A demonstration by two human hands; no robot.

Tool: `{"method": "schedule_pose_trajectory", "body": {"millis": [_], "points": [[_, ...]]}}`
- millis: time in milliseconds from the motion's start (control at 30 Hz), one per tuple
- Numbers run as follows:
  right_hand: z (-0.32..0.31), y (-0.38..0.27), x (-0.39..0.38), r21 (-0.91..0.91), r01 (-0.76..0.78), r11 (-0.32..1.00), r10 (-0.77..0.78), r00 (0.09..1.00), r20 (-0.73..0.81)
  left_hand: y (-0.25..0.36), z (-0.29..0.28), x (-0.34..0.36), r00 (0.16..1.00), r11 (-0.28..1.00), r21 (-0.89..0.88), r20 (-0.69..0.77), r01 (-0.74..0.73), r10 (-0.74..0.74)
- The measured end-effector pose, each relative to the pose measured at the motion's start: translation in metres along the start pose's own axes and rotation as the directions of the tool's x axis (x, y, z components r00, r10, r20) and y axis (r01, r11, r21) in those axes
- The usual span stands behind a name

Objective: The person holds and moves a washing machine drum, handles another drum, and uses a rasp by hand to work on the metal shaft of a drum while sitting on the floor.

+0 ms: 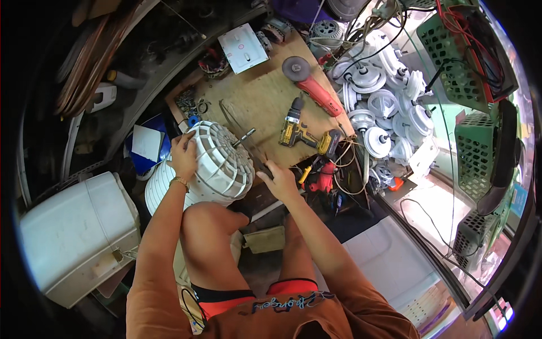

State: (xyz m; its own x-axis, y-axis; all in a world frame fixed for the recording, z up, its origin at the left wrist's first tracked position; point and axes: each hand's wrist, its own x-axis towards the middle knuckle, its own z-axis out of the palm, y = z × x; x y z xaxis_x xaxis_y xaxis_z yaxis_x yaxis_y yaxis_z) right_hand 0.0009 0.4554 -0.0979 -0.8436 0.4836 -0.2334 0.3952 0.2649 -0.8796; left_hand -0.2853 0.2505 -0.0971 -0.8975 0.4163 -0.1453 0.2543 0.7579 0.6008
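A white ribbed plastic washing-machine tub (pixel 219 169) lies tilted by my knees, its webbed base turned up and to the right. A short metal shaft (pixel 245 137) sticks out of the base's centre. My left hand (pixel 184 157) grips the tub's upper left side, fingers bent over the ribs. Beside the tub's right edge, my right hand (pixel 278 179) is closed round the near end of a thin, long-framed tool, apparently a hacksaw (pixel 232 120). Its frame runs up and left, past the shaft. Whether its blade touches the tub is hard to see.
On the wooden board (pixel 254 79) lie a red angle grinder (pixel 319 96), a yellow-black cordless drill (pixel 302 130) and a white square panel (pixel 243 48). Several white gearbox-like parts (pixel 377 141) are heaped at right. A white casing (pixel 79 231) stands at left; green crates (pixel 477 150) stand far right.
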Motion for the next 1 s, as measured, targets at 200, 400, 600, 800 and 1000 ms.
{"method": "schedule_pose_trajectory", "body": {"millis": [200, 400, 600, 800, 1000], "points": [[-0.013, -0.001, -0.009, -0.031, -0.081, 0.996, 0.076, 0.989, -0.123, 0.046, 0.016, -0.001, 0.992, 0.958, 0.265, 0.034, 0.112, -0.125], [-0.014, -0.010, -0.004, -0.009, -0.078, 0.997, 0.076, 0.986, -0.149, 0.036, 0.005, 0.006, 0.990, 0.954, 0.279, 0.054, 0.110, -0.129], [-0.018, -0.012, -0.008, 0.008, -0.110, 0.994, 0.111, 0.986, -0.126, 0.029, 0.009, 0.016, 0.986, 0.974, 0.207, 0.118, 0.096, -0.122], [-0.020, -0.017, -0.009, 0.011, -0.131, 0.991, 0.132, 0.982, -0.135, 0.028, 0.012, 0.021, 0.979, 0.975, 0.183, 0.136, 0.124, -0.150], [-0.029, -0.032, -0.015, 0.020, -0.150, 0.989, 0.151, 0.981, -0.123, 0.028, 0.006, 0.018, 0.979, 0.962, 0.235, 0.114, 0.140, -0.170]]}}
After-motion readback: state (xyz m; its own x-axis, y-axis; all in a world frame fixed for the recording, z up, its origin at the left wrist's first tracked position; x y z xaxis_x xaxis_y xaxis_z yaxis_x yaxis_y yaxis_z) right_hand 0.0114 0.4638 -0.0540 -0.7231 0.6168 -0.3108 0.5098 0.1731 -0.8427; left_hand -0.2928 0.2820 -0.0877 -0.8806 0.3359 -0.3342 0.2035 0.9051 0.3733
